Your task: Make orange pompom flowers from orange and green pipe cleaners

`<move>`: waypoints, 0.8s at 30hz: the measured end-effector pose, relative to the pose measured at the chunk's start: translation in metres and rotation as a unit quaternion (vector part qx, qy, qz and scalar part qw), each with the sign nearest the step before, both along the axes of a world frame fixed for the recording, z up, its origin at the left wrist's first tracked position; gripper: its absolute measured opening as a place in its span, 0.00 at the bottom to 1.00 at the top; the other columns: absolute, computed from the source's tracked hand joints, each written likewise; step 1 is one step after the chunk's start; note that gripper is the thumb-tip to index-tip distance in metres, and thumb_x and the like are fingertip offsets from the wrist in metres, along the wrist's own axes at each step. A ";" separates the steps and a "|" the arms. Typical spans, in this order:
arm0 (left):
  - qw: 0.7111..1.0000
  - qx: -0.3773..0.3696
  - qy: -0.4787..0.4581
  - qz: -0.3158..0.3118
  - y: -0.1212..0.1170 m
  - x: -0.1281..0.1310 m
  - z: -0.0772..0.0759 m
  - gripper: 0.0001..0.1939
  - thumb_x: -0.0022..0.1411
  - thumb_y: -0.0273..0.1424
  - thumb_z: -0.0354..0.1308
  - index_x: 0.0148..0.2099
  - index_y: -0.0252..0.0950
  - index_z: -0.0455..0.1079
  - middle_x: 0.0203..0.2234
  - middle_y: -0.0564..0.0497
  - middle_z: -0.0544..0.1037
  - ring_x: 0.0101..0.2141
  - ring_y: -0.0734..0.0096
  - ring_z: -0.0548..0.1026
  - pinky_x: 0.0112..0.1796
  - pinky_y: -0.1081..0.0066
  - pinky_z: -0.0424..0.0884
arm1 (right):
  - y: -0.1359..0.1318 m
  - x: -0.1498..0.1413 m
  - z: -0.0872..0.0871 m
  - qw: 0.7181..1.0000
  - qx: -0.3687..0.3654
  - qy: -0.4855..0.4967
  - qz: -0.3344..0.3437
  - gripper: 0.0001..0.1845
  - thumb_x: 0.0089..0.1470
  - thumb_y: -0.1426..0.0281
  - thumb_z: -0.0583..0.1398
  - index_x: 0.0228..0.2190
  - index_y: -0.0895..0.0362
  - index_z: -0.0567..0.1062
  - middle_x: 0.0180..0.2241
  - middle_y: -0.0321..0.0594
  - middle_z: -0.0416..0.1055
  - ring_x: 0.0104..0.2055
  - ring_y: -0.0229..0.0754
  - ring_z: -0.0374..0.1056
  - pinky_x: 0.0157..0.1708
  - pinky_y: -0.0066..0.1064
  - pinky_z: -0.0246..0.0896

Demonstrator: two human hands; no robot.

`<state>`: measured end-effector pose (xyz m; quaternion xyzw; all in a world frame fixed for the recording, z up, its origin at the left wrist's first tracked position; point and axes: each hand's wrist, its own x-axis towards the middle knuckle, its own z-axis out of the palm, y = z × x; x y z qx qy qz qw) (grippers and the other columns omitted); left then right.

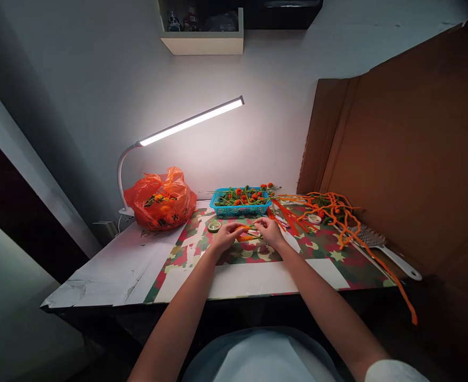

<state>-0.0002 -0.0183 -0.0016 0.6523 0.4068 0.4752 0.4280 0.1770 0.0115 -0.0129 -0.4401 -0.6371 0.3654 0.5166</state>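
Chenille piece, orange with a green end, is held above the table, behind its front edge; left hand and right hand pinch opposite ends, apparently for steadiness. A blue basket stands near the back edge, seemingly within reach.

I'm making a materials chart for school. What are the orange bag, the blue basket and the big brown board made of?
Bag: seems thin, shiny plastic; it's see-through, with glinting creases.
Basket: probably stiff, smooth plastic, since one bright colour runs all over and small holes pattern its side.
Board: looks like matte cardboard, brown with straight fold lines.
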 end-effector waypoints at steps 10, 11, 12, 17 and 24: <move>1.000 0.011 -0.003 0.002 0.005 -0.002 -0.008 0.23 0.50 0.45 0.62 0.41 0.32 0.76 0.30 0.47 0.79 0.26 0.72 0.73 0.29 0.74 0.69 | 0.006 -0.004 -0.017 0.999 0.012 -0.027 0.042 0.13 0.44 0.60 0.56 0.25 0.58 0.72 0.22 0.35 0.68 0.24 0.37 0.62 0.25 0.28 0.56; 1.000 0.014 0.000 0.003 0.007 -0.002 -0.009 0.23 0.49 0.45 0.62 0.40 0.31 0.76 0.31 0.46 0.79 0.28 0.70 0.74 0.29 0.73 0.69 | 0.005 -0.006 -0.017 0.999 0.017 -0.028 0.043 0.13 0.44 0.60 0.56 0.26 0.58 0.72 0.22 0.36 0.68 0.24 0.37 0.62 0.25 0.27 0.56; 1.000 0.020 0.002 0.009 0.008 -0.002 -0.010 0.23 0.49 0.45 0.63 0.40 0.31 0.76 0.31 0.46 0.79 0.28 0.69 0.74 0.29 0.73 0.70 | 0.005 -0.007 -0.017 0.999 0.021 -0.028 0.041 0.13 0.44 0.60 0.57 0.26 0.58 0.72 0.22 0.35 0.68 0.24 0.37 0.62 0.24 0.27 0.56; 0.994 0.048 -0.019 0.093 0.010 -0.003 -0.011 0.23 0.48 0.44 0.63 0.41 0.32 0.75 0.30 0.47 0.79 0.27 0.70 0.74 0.24 0.75 0.68 | -0.001 -0.012 -0.011 0.999 0.010 0.027 0.038 0.11 0.44 0.63 0.58 0.29 0.58 0.73 0.19 0.35 0.69 0.23 0.39 0.67 0.24 0.28 0.61; 0.987 0.038 -0.103 0.117 0.011 -0.004 -0.012 0.23 0.47 0.43 0.65 0.41 0.32 0.75 0.31 0.46 0.80 0.27 0.67 0.77 0.28 0.70 0.74 | -0.010 -0.010 -0.001 0.999 0.000 0.030 -0.009 0.08 0.44 0.67 0.58 0.26 0.58 0.74 0.24 0.40 0.75 0.28 0.42 0.72 0.26 0.29 0.65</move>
